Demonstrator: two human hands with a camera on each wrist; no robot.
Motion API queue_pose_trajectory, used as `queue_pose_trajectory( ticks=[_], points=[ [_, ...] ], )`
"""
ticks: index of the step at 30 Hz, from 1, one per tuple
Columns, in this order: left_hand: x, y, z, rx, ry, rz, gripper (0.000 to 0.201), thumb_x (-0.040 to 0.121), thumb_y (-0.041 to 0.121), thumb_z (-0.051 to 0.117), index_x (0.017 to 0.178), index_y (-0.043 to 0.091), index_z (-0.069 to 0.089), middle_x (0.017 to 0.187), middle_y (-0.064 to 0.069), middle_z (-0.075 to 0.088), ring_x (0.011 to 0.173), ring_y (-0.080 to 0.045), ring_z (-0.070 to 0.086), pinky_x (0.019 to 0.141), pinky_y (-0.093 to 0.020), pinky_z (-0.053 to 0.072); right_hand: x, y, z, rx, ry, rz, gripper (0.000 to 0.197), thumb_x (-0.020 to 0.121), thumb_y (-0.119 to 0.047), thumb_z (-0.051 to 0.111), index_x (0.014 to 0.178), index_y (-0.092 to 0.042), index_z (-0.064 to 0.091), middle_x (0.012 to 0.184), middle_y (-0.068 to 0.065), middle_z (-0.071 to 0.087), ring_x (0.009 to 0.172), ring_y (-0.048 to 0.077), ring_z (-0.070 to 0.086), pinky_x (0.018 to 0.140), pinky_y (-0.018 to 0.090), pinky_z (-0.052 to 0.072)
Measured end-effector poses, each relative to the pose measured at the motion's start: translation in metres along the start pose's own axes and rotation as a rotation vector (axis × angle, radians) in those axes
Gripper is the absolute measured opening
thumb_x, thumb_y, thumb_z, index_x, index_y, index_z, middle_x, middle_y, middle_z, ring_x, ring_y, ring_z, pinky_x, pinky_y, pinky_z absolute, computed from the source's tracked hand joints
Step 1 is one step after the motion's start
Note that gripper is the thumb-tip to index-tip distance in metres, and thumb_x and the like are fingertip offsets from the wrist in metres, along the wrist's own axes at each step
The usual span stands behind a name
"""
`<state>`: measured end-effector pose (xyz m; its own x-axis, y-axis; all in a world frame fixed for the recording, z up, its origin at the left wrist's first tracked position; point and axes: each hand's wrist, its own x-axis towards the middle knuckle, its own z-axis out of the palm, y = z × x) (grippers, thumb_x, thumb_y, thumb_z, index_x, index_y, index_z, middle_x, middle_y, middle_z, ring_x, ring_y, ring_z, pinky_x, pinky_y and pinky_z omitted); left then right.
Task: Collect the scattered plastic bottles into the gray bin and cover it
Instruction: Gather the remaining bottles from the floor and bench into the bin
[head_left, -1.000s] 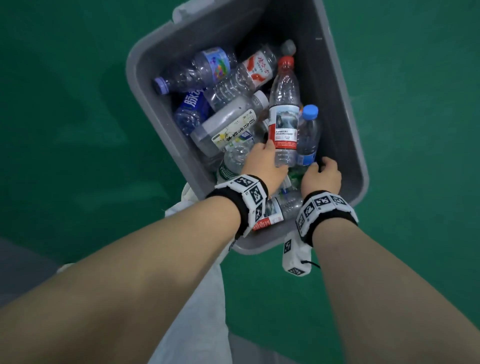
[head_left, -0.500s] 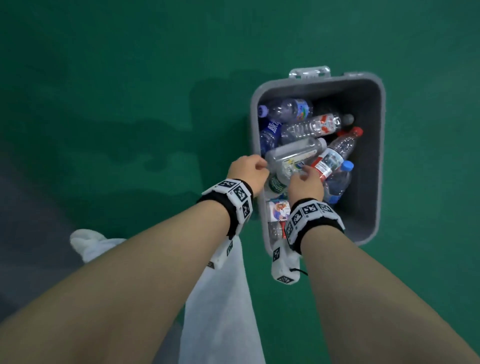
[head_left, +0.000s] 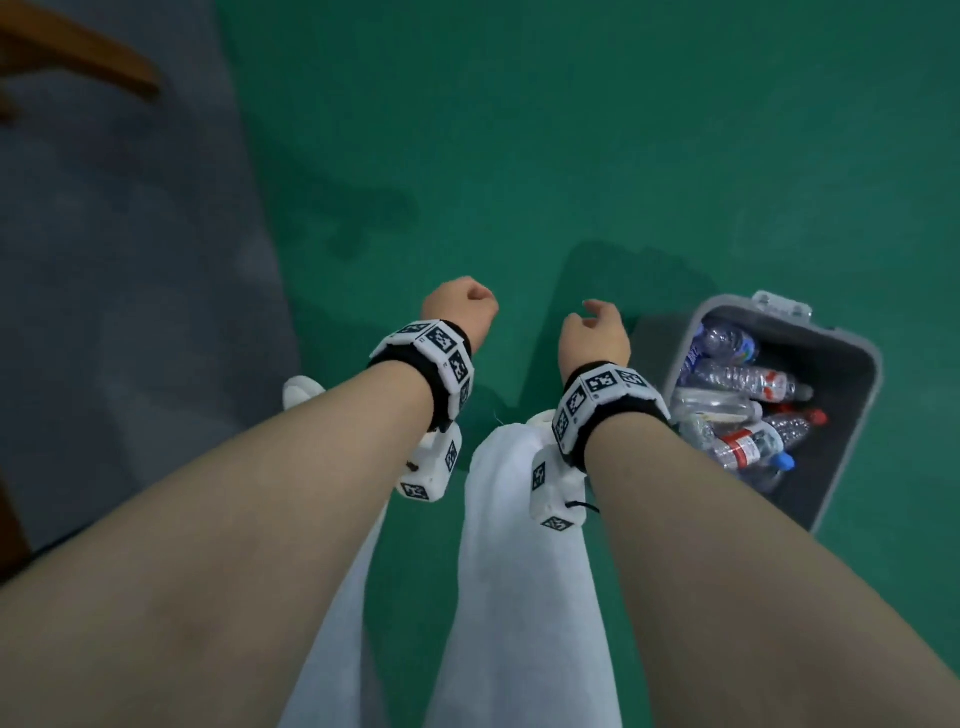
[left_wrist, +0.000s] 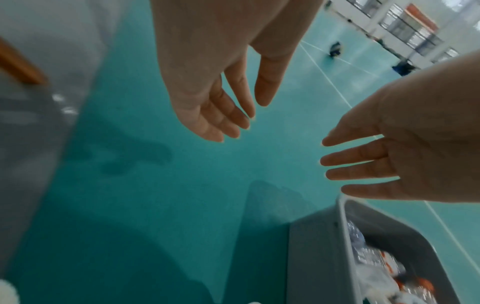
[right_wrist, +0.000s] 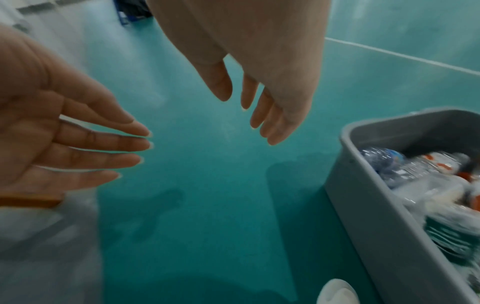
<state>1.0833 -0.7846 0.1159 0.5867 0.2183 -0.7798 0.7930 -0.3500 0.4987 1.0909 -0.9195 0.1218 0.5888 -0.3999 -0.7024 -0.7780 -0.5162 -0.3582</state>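
Note:
The gray bin (head_left: 837, 441) stands uncovered on the green floor at the right of the head view, with several plastic bottles (head_left: 748, 410) piled inside. Both hands hover over bare floor to the left of it, clear of the rim. My left hand (head_left: 460, 306) is farther left, and my right hand (head_left: 592, 332) is nearer the bin. The wrist views show the left hand (left_wrist: 228, 115) and the right hand (right_wrist: 262, 115) with fingers straight and relaxed, holding nothing. The bin (right_wrist: 376, 205) and its bottles (right_wrist: 428, 174) lie blurred at the lower right.
A gray floor strip (head_left: 130, 312) runs along the left, with a wooden piece (head_left: 78, 57) at the top left. White trouser legs (head_left: 519, 597) and a white shoe (head_left: 301, 389) stand below my arms. No lid is in view.
Both hands came out of the bin, let go of the bottles and moved left over the floor. The view swung left, so the bin now sits at the right.

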Motion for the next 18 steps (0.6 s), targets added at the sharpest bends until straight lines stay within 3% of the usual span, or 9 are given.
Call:
queue_pose_trajectory(
  ticks=[6, 11, 13, 15, 18],
  points=[
    [-0.043, -0.026, -0.102, -0.268, 0.121, -0.092, 0.018, 0.090, 0.019, 0.053, 0.102, 0.014, 0.065, 0.101, 0.001, 0.066, 0.096, -0.018, 0.062, 0.079, -0.027, 0.046, -0.080, -0.075, 0.045, -0.127, -0.115, -0.169, 0.040, 0.096, -0.017, 0.042, 0.135, -0.016, 0.046, 0.132, 0.007, 0.054, 0.103, 0.027, 0.062, 0.081, 0.035, 0.052],
    [-0.088, -0.063, -0.183, -0.461, 0.262, -0.179, 0.013, 0.089, 0.019, 0.055, 0.096, 0.016, 0.064, 0.098, 0.001, 0.065, 0.096, -0.018, 0.063, 0.080, -0.028, 0.048, -0.152, -0.141, 0.094, -0.248, -0.223, -0.346, 0.039, 0.096, -0.015, 0.041, 0.135, -0.017, 0.048, 0.128, 0.005, 0.057, 0.085, 0.021, 0.060, 0.067, 0.029, 0.043],
    [-0.102, -0.081, -0.210, -0.518, 0.310, -0.218, 0.015, 0.090, 0.020, 0.055, 0.098, 0.015, 0.065, 0.100, 0.001, 0.066, 0.096, -0.018, 0.063, 0.080, -0.028, 0.047, -0.181, -0.165, 0.115, -0.300, -0.267, -0.414, 0.039, 0.096, -0.014, 0.041, 0.135, -0.017, 0.048, 0.126, 0.005, 0.057, 0.084, 0.021, 0.060, 0.065, 0.030, 0.046],
    [-0.112, -0.099, -0.236, -0.587, 0.376, -0.256, 0.016, 0.090, 0.020, 0.055, 0.100, 0.014, 0.066, 0.101, 0.000, 0.067, 0.096, -0.019, 0.063, 0.083, -0.030, 0.049, -0.209, -0.184, 0.136, -0.344, -0.310, -0.488, 0.038, 0.096, -0.015, 0.042, 0.133, -0.017, 0.048, 0.126, 0.005, 0.058, 0.093, 0.024, 0.064, 0.075, 0.035, 0.053],
    [-0.122, -0.114, -0.260, -0.667, 0.432, -0.291, 0.016, 0.089, 0.019, 0.054, 0.099, 0.014, 0.066, 0.099, -0.002, 0.066, 0.089, -0.019, 0.061, 0.079, -0.029, 0.047, -0.233, -0.204, 0.158, -0.408, -0.330, -0.564, 0.038, 0.095, -0.015, 0.043, 0.132, -0.017, 0.050, 0.126, 0.005, 0.058, 0.104, 0.027, 0.063, 0.089, 0.040, 0.053]
  ],
)
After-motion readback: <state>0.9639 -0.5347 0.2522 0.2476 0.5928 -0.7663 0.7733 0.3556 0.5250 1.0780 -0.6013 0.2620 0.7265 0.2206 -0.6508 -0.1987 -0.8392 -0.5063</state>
